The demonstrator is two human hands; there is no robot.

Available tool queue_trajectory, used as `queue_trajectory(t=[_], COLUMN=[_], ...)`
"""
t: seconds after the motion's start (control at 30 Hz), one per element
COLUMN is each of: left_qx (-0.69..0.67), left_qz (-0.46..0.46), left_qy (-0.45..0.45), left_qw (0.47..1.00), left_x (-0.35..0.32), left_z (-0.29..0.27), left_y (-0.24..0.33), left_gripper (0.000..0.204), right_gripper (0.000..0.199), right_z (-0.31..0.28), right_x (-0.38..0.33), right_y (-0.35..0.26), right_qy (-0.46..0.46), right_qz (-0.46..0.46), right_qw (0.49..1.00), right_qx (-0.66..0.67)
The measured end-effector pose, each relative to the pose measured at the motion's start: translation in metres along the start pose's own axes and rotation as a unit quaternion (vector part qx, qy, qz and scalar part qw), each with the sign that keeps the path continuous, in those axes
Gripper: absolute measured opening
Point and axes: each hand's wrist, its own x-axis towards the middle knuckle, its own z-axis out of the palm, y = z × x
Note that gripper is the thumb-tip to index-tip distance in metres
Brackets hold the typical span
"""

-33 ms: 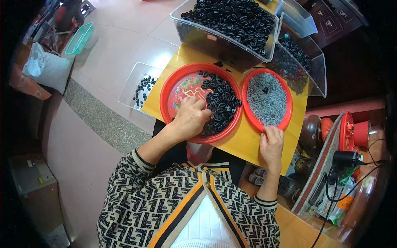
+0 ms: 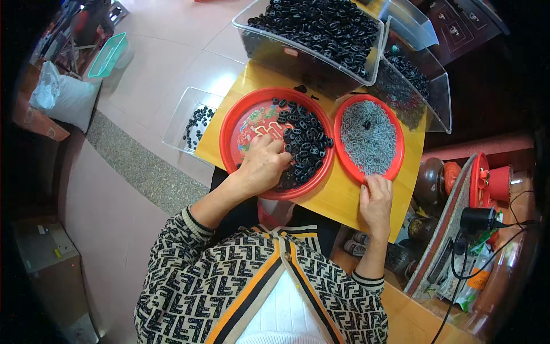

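Note:
A large red plate (image 2: 240,123) on a yellow board (image 2: 338,198) holds a heap of black oval rings (image 2: 306,140) on its right half. My left hand (image 2: 262,167) lies palm down inside this plate, fingertips touching the edge of the ring heap. A smaller red plate (image 2: 395,135) to the right is filled with tiny grey metal pieces (image 2: 366,137). On the board just below that plate's rim rests my right hand (image 2: 375,200), its fingers curled toward the rim. Whether those fingers pinch anything is hidden.
Behind the plates stand a clear bin (image 2: 252,43) full of black rings and a second clear bin (image 2: 438,97). A clear tub (image 2: 177,123) with a few rings sits on the floor to the left. Jars, a cable and red items crowd the right side.

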Motion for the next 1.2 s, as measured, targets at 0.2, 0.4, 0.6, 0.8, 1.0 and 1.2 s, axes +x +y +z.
queue_trajectory(t=[0.2, 0.4, 0.6, 0.8, 1.0, 1.2], left_qx=[-0.04, -0.039, -0.035, -0.057, -0.067, -0.064], left_qz=[-0.007, -0.019, -0.047, -0.044, -0.051, -0.078], left_qy=[-0.026, -0.032, -0.047, -0.032, -0.011, 0.052], left_qw=[0.999, 0.999, 0.997, 0.997, 0.996, 0.994], left_x=[0.002, 0.003, 0.004, 0.002, -0.004, -0.023], left_z=[0.001, 0.006, 0.002, 0.0, -0.01, -0.034], left_y=[-0.004, -0.004, 0.0, 0.0, 0.004, 0.0], left_gripper=[0.009, 0.012, 0.02, 0.021, 0.02, 0.018], right_gripper=[0.013, 0.015, 0.021, 0.016, 0.015, 0.013], right_z=[-0.002, 0.006, 0.025, 0.039, 0.039, 0.031], right_x=[0.004, 0.031, 0.063, 0.067, 0.068, 0.07], right_y=[0.013, 0.019, 0.006, 0.011, 0.017, 0.017], right_qy=[-0.021, 0.015, -0.011, -0.037, -0.052, -0.041], right_qz=[0.028, 0.01, -0.046, -0.061, -0.065, -0.098], right_qw=[0.998, 0.999, 0.998, 0.997, 0.996, 0.994], right_qx=[0.044, 0.042, 0.042, -0.009, -0.018, -0.033])
